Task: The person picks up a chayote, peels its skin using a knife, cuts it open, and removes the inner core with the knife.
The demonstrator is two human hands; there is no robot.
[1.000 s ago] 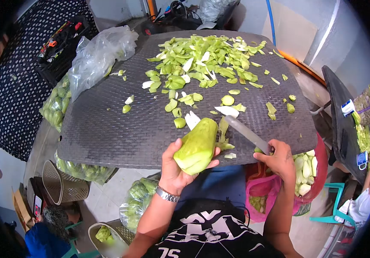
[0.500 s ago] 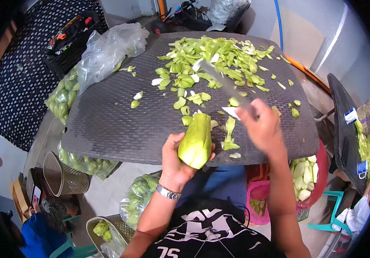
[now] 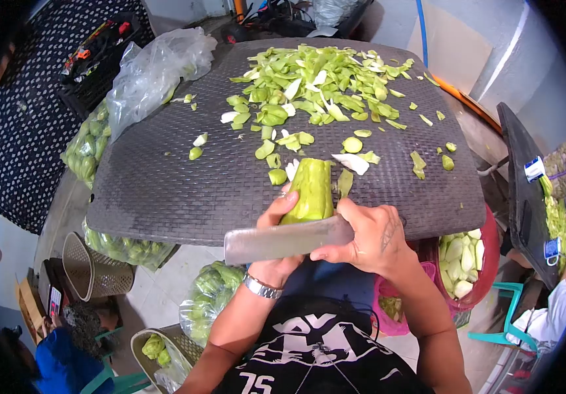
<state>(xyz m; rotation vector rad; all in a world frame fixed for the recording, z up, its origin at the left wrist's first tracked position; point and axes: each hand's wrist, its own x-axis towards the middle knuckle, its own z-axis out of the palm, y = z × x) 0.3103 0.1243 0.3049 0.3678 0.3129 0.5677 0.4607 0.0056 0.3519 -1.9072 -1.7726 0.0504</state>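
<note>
— Where is the chayote [image 3: 312, 190] held?

— Over the near edge of the desk [image 3: 158, 190], with its upper end tilted toward the peelings [image 3: 322, 82]. It is clasped by the left hand [image 3: 273, 213], but its lower end is covered by the broad blade of the knife [image 3: 283, 240].

— And the right hand [image 3: 375, 236]?

— It is closed around the knife, near the left one. The handle is hidden inside the grip. Whether the chayote is being touched by the cutting edge cannot be told, and part of the left hand is masked by the blade too.

— What else is cut off?

— The red basin [image 3: 491, 259], filled with pale pieces, is partly covered by the right forearm and the desk. At the lower left, a person in blue [image 3: 66, 361] is cropped by the dark rim of the lens. The bags of chayotes [image 3: 128, 246] are half tucked under the desk.

— Can any writing be read?

— On the black shirt [image 3: 325, 354], what looks like "75" is seen; the larger white lettering is broken by folds and cannot be read safely. A small white swoosh-like mark is also shown. On the side table, blue-and-white labels [image 3: 534, 169] are made out, but their print is too small.
</note>
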